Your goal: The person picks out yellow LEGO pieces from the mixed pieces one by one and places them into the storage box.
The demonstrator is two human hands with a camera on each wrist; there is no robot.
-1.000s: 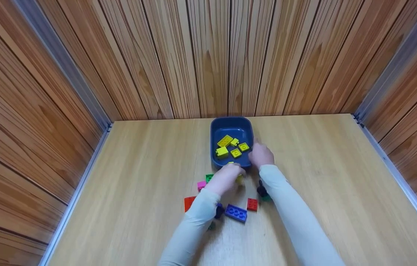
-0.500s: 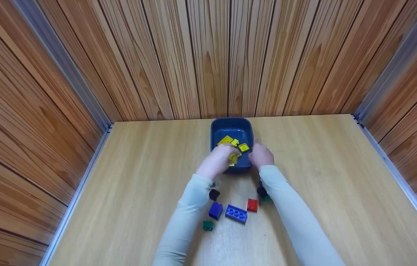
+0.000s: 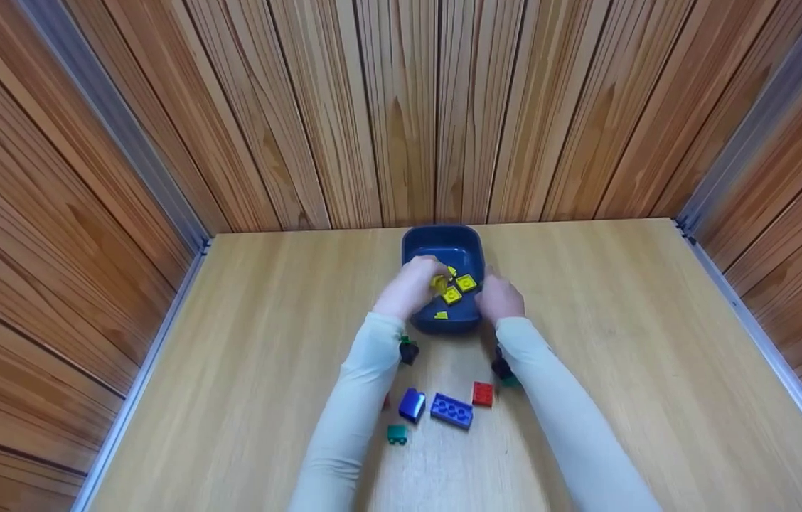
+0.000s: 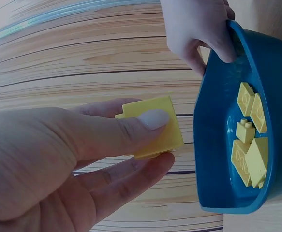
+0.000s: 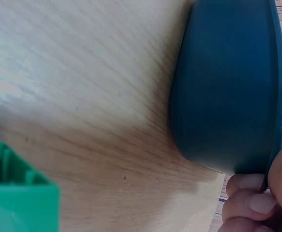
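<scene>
In the left wrist view my left hand [image 4: 87, 154] pinches a yellow toy brick [image 4: 155, 128] between thumb and fingers. From the head view, that left hand [image 3: 412, 286] is over the left side of a dark blue bin [image 3: 441, 236]. Several more yellow bricks [image 3: 451, 295] lie inside the bin. My right hand [image 3: 500, 297] grips the bin's right rim. Its thumb and curled fingers show around the rim [image 5: 277, 87] in the right wrist view.
Nearer me on the table lie blue bricks [image 3: 452, 411], a red brick [image 3: 483, 394] and a green brick [image 3: 397, 434]. Dark pieces sit by my left sleeve [image 3: 408, 351] and right sleeve. Wood-panelled walls [image 3: 408, 114] stand at the back and sides.
My left hand has risen from the table in front of the bin, with a yellow brick, to over the bin's left side. The right hand stays on the rim.
</scene>
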